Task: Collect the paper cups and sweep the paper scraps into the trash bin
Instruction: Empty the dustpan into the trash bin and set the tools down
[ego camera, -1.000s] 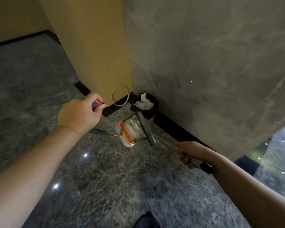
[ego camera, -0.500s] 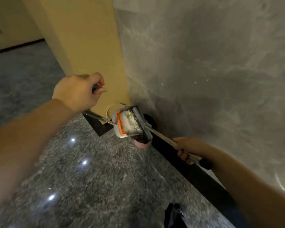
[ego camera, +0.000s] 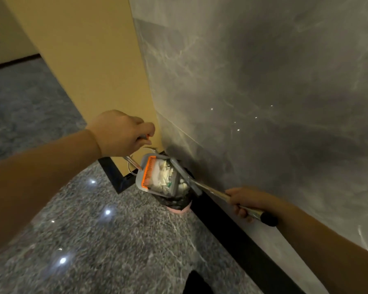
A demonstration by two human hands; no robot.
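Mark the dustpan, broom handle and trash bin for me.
dustpan [ego camera: 157,177]: head view, on the pan's inner floor by the orange comb.
broom handle [ego camera: 212,190]: head view, on the bare metal shaft.
trash bin [ego camera: 174,203]: head view, on the black liner's front.

Dustpan [ego camera: 155,177] at frame centre, tilted over bin [ego camera: 174,203] by the wall [ego camera: 263,102]. Scraps [ego camera: 163,177] in dustpan. Broom [ego camera: 200,185] right of it; left hand [ego camera: 119,132] upper left, right hand [ego camera: 244,200] lower right.
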